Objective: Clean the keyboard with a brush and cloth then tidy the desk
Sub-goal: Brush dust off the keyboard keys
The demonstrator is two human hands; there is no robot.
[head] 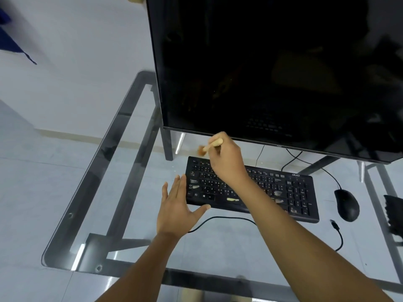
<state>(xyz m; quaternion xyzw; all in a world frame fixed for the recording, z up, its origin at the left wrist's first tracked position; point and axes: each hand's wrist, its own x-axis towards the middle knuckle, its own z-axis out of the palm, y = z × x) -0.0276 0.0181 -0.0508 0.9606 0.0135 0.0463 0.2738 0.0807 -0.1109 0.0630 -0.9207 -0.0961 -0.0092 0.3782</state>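
Observation:
A black keyboard (283, 192) with pale smudges on some keys lies on the glass desk (130, 214) below the monitor. My right hand (226, 160) hovers over the keyboard's far left corner, shut on a small wooden-handled brush (210, 146) whose brown bristles point left, just past that corner. My left hand (176, 208) rests open at the keyboard's left end, fingers spread, thumb touching its front edge. No cloth can be identified in view.
A large dark monitor (272, 73) stands behind the keyboard. A black mouse (346, 204) lies to the right, a loose black cable (337, 232) in front of it, and a dark object (394, 214) sits at the right edge. The desk's left edge is near.

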